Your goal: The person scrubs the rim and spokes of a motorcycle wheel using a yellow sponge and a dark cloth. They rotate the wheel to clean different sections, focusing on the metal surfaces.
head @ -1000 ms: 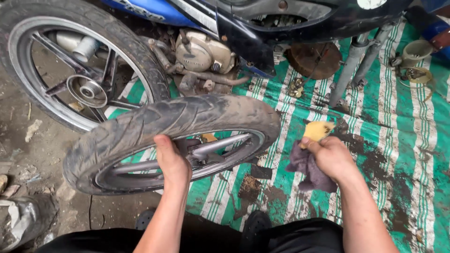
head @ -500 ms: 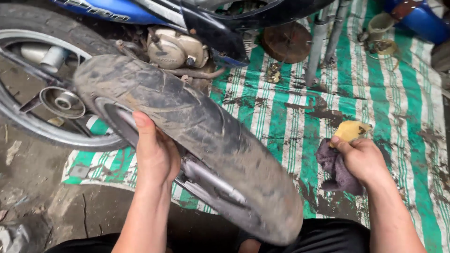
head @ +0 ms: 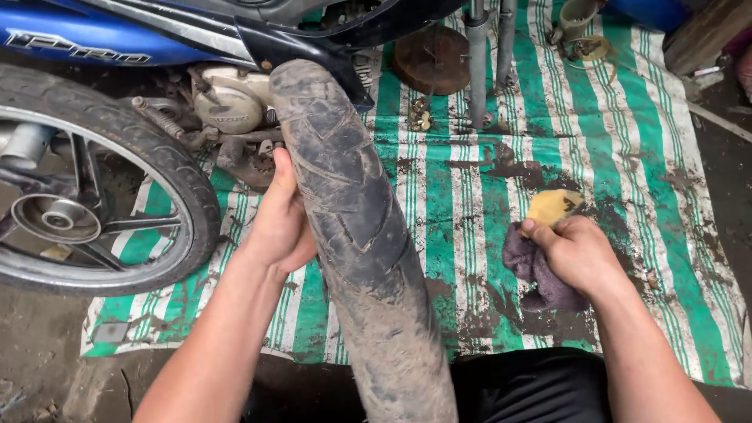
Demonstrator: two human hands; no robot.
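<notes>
A loose, dusty motorcycle wheel (head: 352, 227) stands upright on its tread in front of me, edge-on to the camera. My left hand (head: 278, 223) grips its left side near the top. My right hand (head: 572, 254) rests low on the striped mat, closed on a dark purple rag (head: 533, 274) and a yellow sponge (head: 551, 207) that pokes out above my fingers. My knees in black trousers sit at the bottom edge.
A blue motorcycle (head: 117, 35) stands at the back, its mounted wheel (head: 86, 196) at left. A green-and-white striped mat (head: 627, 157) covers the ground. Fork tubes (head: 478, 63), a rusty disc (head: 431, 59) and small parts lie near the top.
The loose wheel has swung from lying flat across me to standing upright, edge-on. My left hand stayed on it. My right hand kept the rag and sponge near the mat.
</notes>
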